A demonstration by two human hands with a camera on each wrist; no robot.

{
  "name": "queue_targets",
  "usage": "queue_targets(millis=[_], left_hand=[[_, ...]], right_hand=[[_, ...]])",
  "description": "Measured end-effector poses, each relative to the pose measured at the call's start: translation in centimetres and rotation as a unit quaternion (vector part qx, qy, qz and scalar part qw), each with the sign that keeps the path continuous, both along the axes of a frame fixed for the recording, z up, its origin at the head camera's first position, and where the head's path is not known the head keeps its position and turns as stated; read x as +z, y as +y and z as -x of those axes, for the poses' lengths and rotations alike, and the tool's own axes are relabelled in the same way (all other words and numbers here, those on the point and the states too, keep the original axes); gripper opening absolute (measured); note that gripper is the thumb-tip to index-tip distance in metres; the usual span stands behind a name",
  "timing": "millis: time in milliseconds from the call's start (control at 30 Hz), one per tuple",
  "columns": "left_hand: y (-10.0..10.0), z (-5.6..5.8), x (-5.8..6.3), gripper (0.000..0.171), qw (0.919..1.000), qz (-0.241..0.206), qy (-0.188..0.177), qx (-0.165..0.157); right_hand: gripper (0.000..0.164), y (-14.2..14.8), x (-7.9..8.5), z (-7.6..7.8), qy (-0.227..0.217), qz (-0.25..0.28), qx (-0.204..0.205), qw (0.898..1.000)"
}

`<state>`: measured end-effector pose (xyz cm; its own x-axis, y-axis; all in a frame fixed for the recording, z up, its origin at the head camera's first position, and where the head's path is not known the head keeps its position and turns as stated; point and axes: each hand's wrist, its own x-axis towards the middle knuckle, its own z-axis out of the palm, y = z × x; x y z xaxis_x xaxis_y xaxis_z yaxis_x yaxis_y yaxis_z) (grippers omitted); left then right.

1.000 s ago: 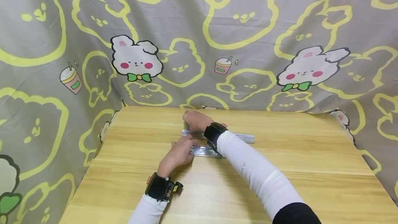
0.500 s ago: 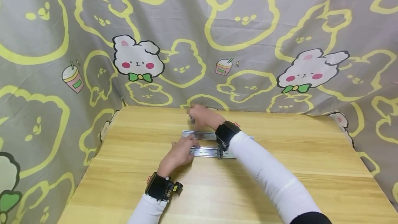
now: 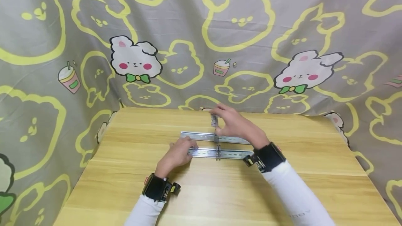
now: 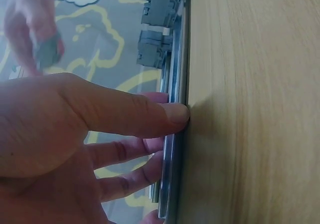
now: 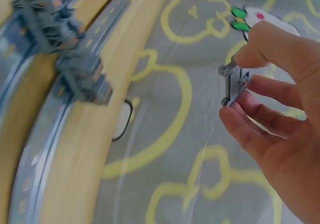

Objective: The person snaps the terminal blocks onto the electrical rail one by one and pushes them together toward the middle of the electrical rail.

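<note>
Two slotted metal DIN rails lie parallel on the table. My left hand point(image 3: 176, 154) grips the left end of the near rail point(image 3: 201, 153), its thumb point(image 4: 175, 116) on the front edge and fingers behind. Grey terminal blocks point(image 3: 218, 152) sit on the near rail around its middle. Another grey block point(image 5: 85, 77) sits on the far rail point(image 3: 194, 136). Above and behind the far rail, my right hand point(image 3: 233, 125) pinches a loose grey terminal block point(image 5: 234, 84) between thumb and fingertips, apart from both rails.
The rails rest on a wooden table point(image 3: 201, 194). A grey curtain point(image 3: 185, 20) with yellow cartoon outlines hangs along the table's back edge and at both sides. Each wrist wears a black strap with a small camera point(image 3: 249, 160).
My right hand has moved to the right with the terminal block and turned, so the block now shows. The left hand stays at the near rail's left end.
</note>
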<state>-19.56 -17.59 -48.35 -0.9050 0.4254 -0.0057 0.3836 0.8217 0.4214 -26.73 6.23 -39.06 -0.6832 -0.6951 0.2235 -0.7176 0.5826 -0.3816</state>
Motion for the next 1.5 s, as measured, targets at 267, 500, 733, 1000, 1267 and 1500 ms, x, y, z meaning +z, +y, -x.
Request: queue_targets(millis=[267,500,733,1000,1267,1500], left_hand=[[-0.4,-0.1,0.2,0.035,0.9999,0.001,-0.004,0.01],[-0.2,-0.1,0.3,0.033,0.9999,-0.01,-0.005,-0.005],[-0.1,0.0,0.1,0.034,0.9999,-0.005,-0.01,0.009],[0.0,0.2,0.0,0.035,0.9999,-0.004,-0.015,0.002],[-0.1,0.2,0.0,0.035,0.9998,-0.008,-0.015,0.006],[0.0,0.1,0.0,0.035,0.9997,-0.007,-0.02,0.008]], right_hand=[[0.053,5.2,-3.0,-2.3,-0.058,0.077,-0.038,0.995],[0.052,9.0,-5.2,-4.3,-0.081,0.113,-0.088,0.986],[0.053,11.6,-7.0,-5.5,-0.153,0.158,-0.115,0.969],[0.058,13.7,-8.6,-6.0,-0.208,0.152,-0.124,0.958],[0.055,14.2,-9.0,-6.2,-0.229,0.141,-0.12,0.956],[0.052,14.1,-9.2,-6.4,-0.244,0.141,-0.114,0.953]])
